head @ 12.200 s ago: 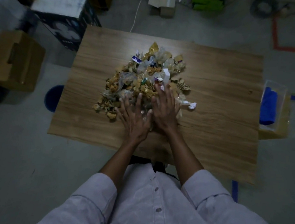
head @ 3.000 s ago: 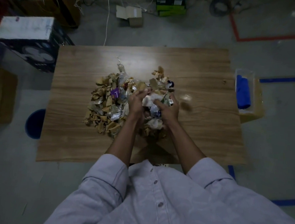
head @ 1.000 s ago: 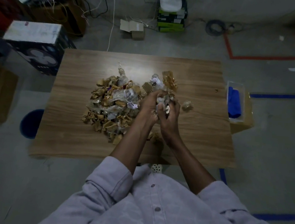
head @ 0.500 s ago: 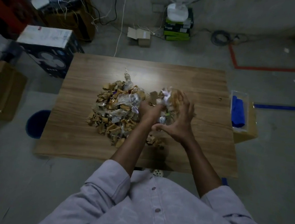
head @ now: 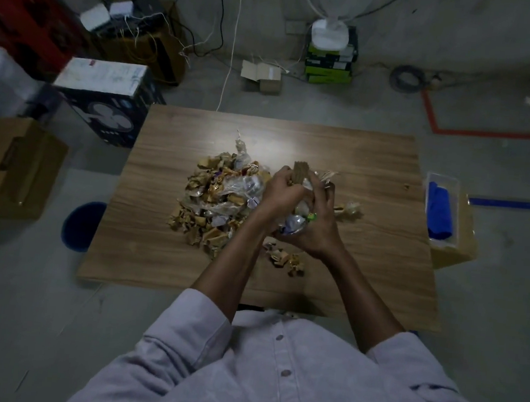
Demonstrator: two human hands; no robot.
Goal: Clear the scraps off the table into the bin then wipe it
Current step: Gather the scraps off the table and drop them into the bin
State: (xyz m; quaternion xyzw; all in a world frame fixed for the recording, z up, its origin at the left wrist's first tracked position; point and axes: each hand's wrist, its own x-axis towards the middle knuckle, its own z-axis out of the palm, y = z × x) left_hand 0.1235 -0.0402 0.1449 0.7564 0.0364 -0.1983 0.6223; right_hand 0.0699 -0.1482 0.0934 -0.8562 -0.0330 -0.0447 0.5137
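Above wooden table (head: 372,165), left hand (head: 280,192) and right hand (head: 319,228) touch, grips curled round scraps (head: 295,226).

Dim grey concrete floor (head: 23,308); cardboard boxes (head: 13,166) well left of the grip (head: 301,209), a white fan (head: 329,33) beyond it, red tape (head: 487,134) far right.

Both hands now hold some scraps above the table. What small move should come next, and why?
Probably carry this handful left and drop it into the blue bin on the floor beside the table. The left hand and right hand grip a bundle of scraps together, so their grip looks full, while a large pile waits on the wood.
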